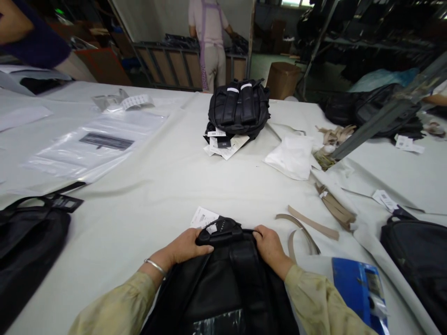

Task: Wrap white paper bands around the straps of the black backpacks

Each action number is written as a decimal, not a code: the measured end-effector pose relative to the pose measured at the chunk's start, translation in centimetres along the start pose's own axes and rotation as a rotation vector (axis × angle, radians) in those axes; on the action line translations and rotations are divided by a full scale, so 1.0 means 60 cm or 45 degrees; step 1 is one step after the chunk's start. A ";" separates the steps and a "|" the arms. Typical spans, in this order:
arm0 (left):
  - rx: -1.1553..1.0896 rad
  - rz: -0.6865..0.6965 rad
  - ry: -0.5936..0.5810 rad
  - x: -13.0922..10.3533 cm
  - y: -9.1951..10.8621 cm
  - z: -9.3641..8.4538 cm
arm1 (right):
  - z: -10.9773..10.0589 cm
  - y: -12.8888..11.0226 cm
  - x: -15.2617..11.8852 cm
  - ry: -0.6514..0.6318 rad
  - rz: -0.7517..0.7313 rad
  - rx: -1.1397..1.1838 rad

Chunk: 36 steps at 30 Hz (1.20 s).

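Observation:
A black backpack (pixel 213 288) lies in front of me, its straps facing up and its top handle pointing away from me. My left hand (pixel 186 246) grips its top left corner, the thumb lying over the upper side. At the top right corner, my right hand (pixel 270 246) has its fingers closed on the edge. White and black paper tags (pixel 204 217) stick out beyond the handle. A clear plastic piece (pixel 220 323) shows on the lower part of the backpack. The undersides of both hands' fingers are hidden.
Another black backpack (pixel 239 109) with tags sits farther back on the white table (pixel 157 181). Clear plastic bags (pixel 84 149) lie at left, tan strips (pixel 314 223) and a blue object (pixel 359 293) at right. More black bags (pixel 24 251) flank me. A metal post (pixel 380 111) slants at right. A person (pixel 211 42) stands beyond.

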<state>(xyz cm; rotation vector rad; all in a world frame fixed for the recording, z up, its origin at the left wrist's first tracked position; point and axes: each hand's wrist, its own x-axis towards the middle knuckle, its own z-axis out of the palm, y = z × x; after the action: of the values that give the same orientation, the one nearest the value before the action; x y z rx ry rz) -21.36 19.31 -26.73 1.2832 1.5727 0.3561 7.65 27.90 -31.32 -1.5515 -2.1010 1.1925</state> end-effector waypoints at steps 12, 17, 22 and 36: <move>-0.098 -0.039 -0.013 0.010 -0.032 0.004 | -0.026 0.007 0.017 -0.052 0.362 0.667; -0.169 -0.028 -0.064 0.014 -0.041 0.006 | -0.010 -0.008 0.010 -0.023 -0.095 0.234; -0.105 0.000 0.001 0.010 -0.035 0.005 | 0.014 -0.018 0.030 -0.028 0.127 0.320; -0.190 0.006 -0.153 0.036 0.005 0.006 | -0.014 -0.041 0.047 -0.229 -0.203 0.079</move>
<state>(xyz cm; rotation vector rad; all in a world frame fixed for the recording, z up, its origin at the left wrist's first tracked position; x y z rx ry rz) -20.66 21.15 -27.77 1.1721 1.4156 0.3850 5.43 30.60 -29.65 -1.2651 -2.2279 1.3694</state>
